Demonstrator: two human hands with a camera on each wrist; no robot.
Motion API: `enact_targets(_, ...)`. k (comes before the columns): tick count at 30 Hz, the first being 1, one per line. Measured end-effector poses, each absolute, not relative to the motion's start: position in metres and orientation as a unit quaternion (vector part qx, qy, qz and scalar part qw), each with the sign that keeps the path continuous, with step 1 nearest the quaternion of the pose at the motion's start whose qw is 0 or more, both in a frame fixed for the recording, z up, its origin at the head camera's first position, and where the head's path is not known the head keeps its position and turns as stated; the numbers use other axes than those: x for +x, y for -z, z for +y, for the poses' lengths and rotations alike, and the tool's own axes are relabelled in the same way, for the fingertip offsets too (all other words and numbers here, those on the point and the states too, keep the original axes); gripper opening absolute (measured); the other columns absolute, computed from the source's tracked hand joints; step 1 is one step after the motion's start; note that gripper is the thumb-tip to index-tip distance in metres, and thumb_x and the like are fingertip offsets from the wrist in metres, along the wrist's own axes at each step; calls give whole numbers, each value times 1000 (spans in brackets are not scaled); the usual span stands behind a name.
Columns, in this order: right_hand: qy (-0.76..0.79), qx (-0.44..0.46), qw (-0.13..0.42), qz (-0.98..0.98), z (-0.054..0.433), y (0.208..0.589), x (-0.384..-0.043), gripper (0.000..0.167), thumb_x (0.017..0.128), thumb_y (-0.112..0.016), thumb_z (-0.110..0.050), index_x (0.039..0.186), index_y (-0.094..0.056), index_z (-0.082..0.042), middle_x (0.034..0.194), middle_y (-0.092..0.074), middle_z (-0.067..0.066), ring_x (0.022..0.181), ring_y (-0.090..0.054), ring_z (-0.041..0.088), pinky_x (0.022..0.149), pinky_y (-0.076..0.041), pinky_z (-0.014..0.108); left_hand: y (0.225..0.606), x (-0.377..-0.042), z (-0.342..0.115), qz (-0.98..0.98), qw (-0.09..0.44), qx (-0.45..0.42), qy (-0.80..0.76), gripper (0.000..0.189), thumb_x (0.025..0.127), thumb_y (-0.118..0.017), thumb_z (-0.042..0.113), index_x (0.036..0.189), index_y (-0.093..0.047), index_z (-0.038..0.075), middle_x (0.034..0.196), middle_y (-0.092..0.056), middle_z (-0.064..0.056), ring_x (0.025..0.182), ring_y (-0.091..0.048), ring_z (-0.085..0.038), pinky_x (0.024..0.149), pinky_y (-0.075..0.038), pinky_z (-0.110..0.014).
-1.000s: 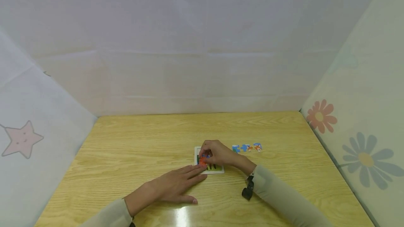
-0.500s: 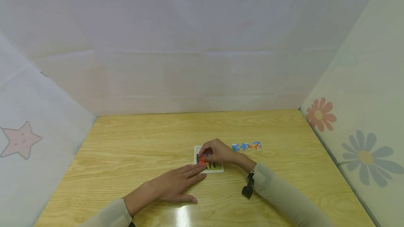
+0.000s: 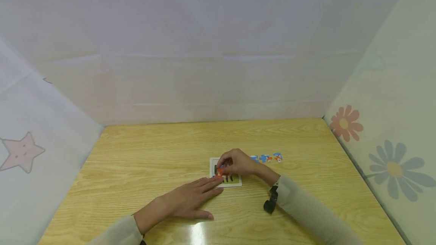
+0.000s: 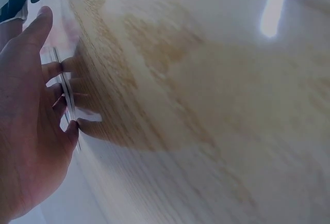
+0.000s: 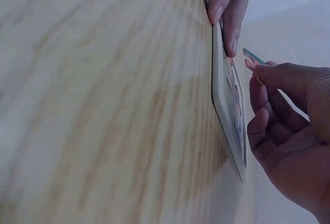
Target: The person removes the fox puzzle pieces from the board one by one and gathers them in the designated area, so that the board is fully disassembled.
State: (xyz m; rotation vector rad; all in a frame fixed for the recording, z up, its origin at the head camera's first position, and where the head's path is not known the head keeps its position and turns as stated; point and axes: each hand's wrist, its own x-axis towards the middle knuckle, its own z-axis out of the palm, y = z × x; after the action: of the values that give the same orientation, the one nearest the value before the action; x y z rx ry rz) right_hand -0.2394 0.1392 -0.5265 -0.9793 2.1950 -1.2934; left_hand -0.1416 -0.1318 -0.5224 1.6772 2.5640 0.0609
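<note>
A small white-framed jigsaw puzzle tray [image 3: 240, 185] lies on the table, showing a green strip and dark striped shapes. My left hand [image 3: 187, 199] rests flat beside it, straight fingertips on its lower left part. Over the tray my right hand [image 3: 238, 163] pinches an orange and blue puzzle piece [image 5: 250, 59] between thumb and forefinger. In the right wrist view that piece is tilted, raised off the tray near the left fingertips. The left wrist view shows my left hand [image 4: 36, 110] with fingers at the tray's edge. My right fingers hide part of the tray.
Three loose puzzle pieces with blue and fox-like orange parts lie in a row right of the tray, the outermost piece [image 3: 277, 157] furthest off. The wooden table [image 3: 153, 146] is bounded by pale cloth walls [image 3: 218, 86] at the back and sides.
My right hand has shifted slightly right and away from me, carrying the puzzle piece, and now overlaps more of the nearest loose piece. The left hand stays in place.
</note>
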Motion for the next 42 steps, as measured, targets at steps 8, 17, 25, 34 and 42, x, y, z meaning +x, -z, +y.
enact_targets(8, 453, -365, 193, 790, 152, 523, -240, 12, 95, -78, -1, 104, -80, -8, 96, -78, 3, 80, -72, 11, 69, -60, 26, 522, -141, -132, 837, 32, 546, -18, 82, 107, -41, 66, 166, -35, 10, 176, -21, -13, 161, -24, -27, 128, -31, -44)
enact_targets(17, 441, -367, 177, 799, 171, 518, -238, 11, 93, -81, -5, 103, -80, -9, 98, -78, 2, 81, -70, 8, 68, -57, 23, 522, -140, -131, 838, 50, 542, -25, 83, 108, -39, 66, 168, -31, 10, 177, -17, -13, 162, -22, -27, 128, -30, -46)
enact_targets(25, 442, -367, 176, 799, 191, 517, -236, 10, 94, -80, -4, 103, -81, -7, 102, -78, 3, 84, -68, 8, 73, -59, 24, 525, -141, -130, 841, 43, 539, -24, 83, 107, -40, 68, 167, -32, 12, 177, -18, -11, 162, -23, -27, 128, -31, -44)
enact_targets(34, 430, -357, 178, 810, 214, 515, -234, 14, 94, -79, -2, 105, -81, -10, 103, -78, -1, 85, -68, 8, 76, -60, 26, 524, -141, -129, 840, 51, 540, -27, 82, 108, -41, 66, 168, -30, 11, 177, -17, -12, 162, -21, -27, 128, -31, -45)
enact_targets(42, 423, -346, 176, 818, 231, 513, -231, 11, 93, -81, -4, 103, -80, -8, 103, -79, 4, 84, -68, 11, 74, -59, 24, 524, -140, -130, 841, 47, 539, -30, 83, 107, -42, 66, 168, -30, 11, 177, -16, -12, 162, -21, -28, 128, -30, -46)
